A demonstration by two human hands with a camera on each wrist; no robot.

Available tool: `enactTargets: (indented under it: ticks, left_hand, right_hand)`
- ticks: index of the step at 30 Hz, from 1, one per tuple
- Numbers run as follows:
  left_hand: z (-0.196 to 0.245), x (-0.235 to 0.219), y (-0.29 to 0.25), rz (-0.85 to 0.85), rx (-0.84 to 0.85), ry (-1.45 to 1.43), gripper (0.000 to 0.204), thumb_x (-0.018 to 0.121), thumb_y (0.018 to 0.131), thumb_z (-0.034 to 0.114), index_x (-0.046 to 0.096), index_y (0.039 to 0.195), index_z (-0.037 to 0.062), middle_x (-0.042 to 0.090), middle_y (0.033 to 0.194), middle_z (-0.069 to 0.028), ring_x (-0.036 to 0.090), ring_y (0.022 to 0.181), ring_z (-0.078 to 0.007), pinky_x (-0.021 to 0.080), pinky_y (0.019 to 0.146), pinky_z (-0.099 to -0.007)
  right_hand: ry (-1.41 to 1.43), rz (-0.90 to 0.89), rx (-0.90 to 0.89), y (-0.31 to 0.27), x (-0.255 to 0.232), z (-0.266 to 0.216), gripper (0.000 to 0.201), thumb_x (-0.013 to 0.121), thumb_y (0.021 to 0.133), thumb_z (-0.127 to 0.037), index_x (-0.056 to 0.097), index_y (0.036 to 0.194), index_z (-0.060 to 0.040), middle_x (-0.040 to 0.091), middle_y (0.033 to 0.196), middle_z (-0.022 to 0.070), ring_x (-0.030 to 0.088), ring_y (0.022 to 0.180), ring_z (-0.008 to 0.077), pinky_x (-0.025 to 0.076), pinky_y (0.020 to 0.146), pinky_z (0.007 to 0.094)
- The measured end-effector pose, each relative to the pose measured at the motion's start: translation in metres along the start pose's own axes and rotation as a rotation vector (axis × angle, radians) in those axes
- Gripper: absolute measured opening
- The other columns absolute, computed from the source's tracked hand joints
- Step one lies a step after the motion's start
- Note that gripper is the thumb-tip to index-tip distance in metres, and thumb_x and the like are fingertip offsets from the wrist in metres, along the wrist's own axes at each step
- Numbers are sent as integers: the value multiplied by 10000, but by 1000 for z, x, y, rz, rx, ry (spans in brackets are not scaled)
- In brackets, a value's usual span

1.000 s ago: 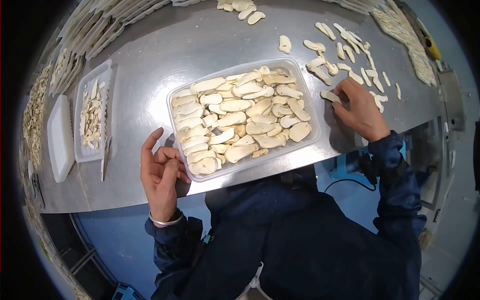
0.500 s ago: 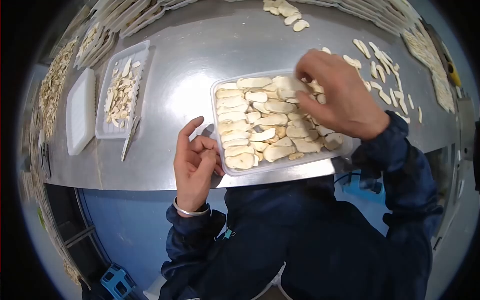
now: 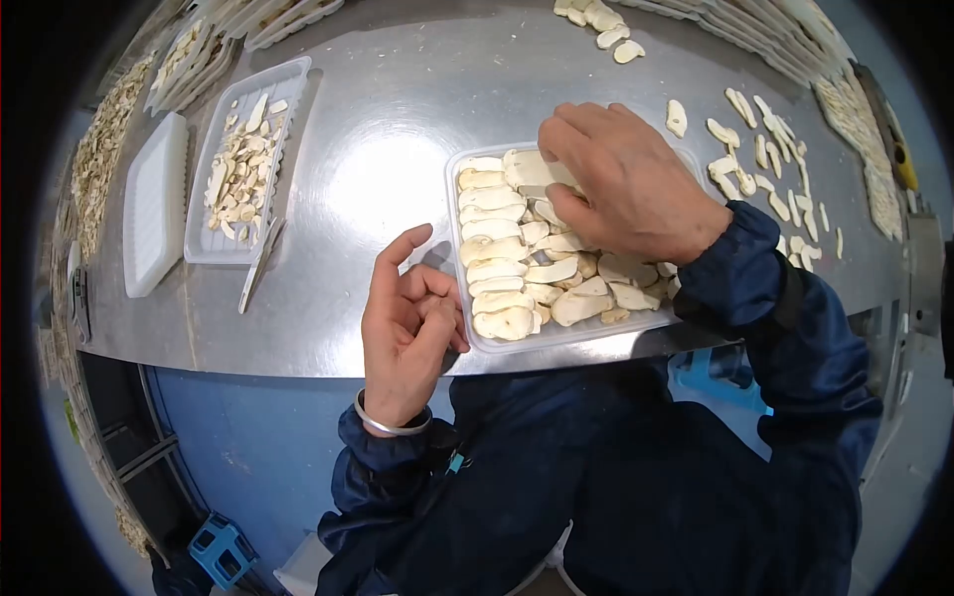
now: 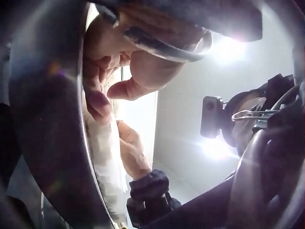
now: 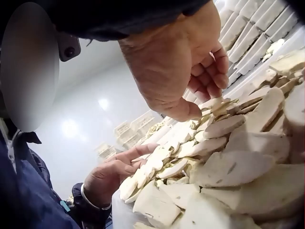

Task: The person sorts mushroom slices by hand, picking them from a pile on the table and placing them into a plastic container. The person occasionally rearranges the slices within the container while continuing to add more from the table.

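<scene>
A clear plastic tray (image 3: pixel 458 248) full of pale mushroom slices (image 3: pixel 492 248) lies at the table's front edge, the slices overlapping in rows. Over its far side is my right hand (image 3: pixel 636 179), thumb and fingertips pinching a mushroom slice (image 3: pixel 527 167) low over the others. The right wrist view shows the thumb and curled fingers of this hand (image 5: pixel 176 71) close above the layered slices (image 5: pixel 238 167). Beside the tray's left wall rests my left hand (image 3: pixel 407 328), index finger raised and the others loosely bent, their tips right at the rim.
Loose slices (image 3: pixel 727 134) lie scattered to the right, with another small pile (image 3: pixel 596 20) at the back. On the left are a tray of small pieces (image 3: pixel 194 238), an upturned white tray (image 3: pixel 154 209) and a knife (image 3: pixel 260 268). Stacked trays (image 3: pixel 735 35) line the back.
My right hand has picked up a slice from the table right of the tray and carried it left over the tray's far side. The left hand stays by the tray; the view has shifted.
</scene>
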State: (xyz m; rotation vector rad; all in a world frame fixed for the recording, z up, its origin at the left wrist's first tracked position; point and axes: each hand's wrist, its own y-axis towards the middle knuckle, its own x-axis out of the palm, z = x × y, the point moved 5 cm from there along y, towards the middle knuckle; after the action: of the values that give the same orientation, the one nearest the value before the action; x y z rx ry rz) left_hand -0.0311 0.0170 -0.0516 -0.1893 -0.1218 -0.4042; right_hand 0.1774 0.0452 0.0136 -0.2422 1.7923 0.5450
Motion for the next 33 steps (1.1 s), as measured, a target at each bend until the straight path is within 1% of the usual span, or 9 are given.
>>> enactTargets:
  ticks: [7,10,13,15,18,21,25,28,33]
  left_hand:
    - [1,1,-1,23,-6,6,572,453,869,-88,301,1416,-19,577,864,-67,560,661,-68,494,566,-192]
    - [2,2,-1,36,23,22,574,467,862,-53,314,1415,-25,594,856,-78,578,671,-84,497,553,-186]
    - [2,2,-2,41,22,43,563,462,876,-45,312,1418,-29,583,855,-68,549,648,-71,477,538,-172]
    - [3,3,-2,56,27,61,552,455,881,-39,317,1415,-33,581,849,-68,538,630,-65,470,528,-165]
    - [3,2,0,18,37,43,536,441,882,-54,322,1403,-23,587,841,-71,569,661,-74,480,541,-173]
    - [2,1,1,11,57,76,536,457,887,-39,324,1406,-21,587,855,-66,568,658,-67,482,542,-169]
    - [2,0,1,-4,69,108,544,457,884,-36,321,1411,-21,588,865,-64,565,656,-67,484,542,-174]
    - [3,0,0,15,67,127,546,455,884,-39,317,1412,-23,588,864,-65,563,651,-67,485,541,-177]
    - [1,0,0,26,73,118,547,452,885,-42,312,1414,-27,587,858,-65,556,643,-66,486,542,-178]
  right_hand:
    - [-4,47,-29,-3,1,3,270,623,738,-96,519,964,11,567,893,150,575,875,332,441,780,433]
    - [-51,203,-25,-13,-38,15,299,657,754,-91,522,1013,-29,566,947,132,571,841,312,443,748,412]
    - [-226,294,108,-50,-94,63,176,638,812,-81,583,966,-16,595,850,116,575,706,230,469,640,332]
    - [-288,142,450,-89,-110,97,117,602,840,-99,585,899,1,579,762,133,559,636,265,463,613,355]
    - [-304,-147,540,-154,-82,129,162,608,822,-169,594,856,-11,617,761,176,601,727,377,480,662,440]
    - [-49,-12,666,-164,-60,104,207,616,818,-199,599,903,-11,621,821,172,611,777,368,479,701,449]
    - [-94,41,686,-163,-37,104,239,624,812,-198,597,938,3,593,895,181,601,874,359,473,775,442]
    - [-238,48,679,-160,-32,105,250,618,802,-209,609,941,-1,610,878,183,609,838,366,478,768,448]
    - [-146,23,838,-166,-38,105,243,600,776,-227,654,818,6,635,760,197,616,711,371,483,696,455]
